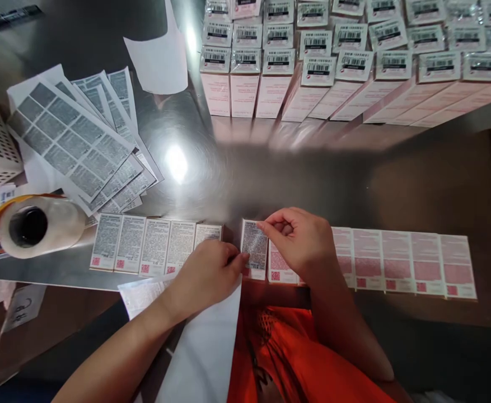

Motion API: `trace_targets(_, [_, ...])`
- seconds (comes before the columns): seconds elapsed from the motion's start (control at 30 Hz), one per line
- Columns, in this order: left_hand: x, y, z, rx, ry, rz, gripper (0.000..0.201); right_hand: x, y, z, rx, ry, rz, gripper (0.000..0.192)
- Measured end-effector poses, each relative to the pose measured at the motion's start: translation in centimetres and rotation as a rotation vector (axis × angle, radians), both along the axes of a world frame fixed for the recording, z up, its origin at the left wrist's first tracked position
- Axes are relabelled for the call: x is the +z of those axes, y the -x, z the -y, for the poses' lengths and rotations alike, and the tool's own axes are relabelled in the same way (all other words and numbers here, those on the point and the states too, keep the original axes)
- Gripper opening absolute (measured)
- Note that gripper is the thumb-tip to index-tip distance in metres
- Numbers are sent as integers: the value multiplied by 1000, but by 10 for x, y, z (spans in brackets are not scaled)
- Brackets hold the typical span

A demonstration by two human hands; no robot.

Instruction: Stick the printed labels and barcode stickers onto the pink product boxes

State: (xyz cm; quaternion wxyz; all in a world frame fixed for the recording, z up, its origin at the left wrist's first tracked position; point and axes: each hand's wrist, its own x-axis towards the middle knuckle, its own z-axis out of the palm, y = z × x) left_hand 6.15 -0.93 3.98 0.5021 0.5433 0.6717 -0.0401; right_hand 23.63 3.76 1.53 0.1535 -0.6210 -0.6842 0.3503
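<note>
Label (254,244) on box (255,273), both hands pressing

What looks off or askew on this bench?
Nothing damaged or spilled. The label sheets at left lie fanned in a loose, crooked pile. One backing sheet curls up near the stacked boxes. The box row by both hands is straight.

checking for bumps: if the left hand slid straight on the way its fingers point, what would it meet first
Probably the labelled box that the left hand already touches at its fingertips; just beyond sits the right hand, pinching the same box's top corner. Depth is hard to judge.
</note>
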Motion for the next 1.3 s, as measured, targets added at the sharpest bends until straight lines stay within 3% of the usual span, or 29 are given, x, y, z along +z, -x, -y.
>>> trace_targets(0.23, [1,-1,1,0,-5,5,41,-2,0,0,-33,0,-35,14])
trace_targets(0.37, [2,0,1,17,14,-6,42,-3,-8,-1,-87,46,-114,32])
trace_targets(0.5, [3,-1,0,40,31,-1,42,-3,-13,-1,-55,58,-198,24])
trace_targets(0.83, [6,-2,1,91,89,-3,41,7,2,5,29,-35,84,32])
trace_targets(1.3, [3,2,1,113,48,42,31,13,-2,20,177,-4,72,47])
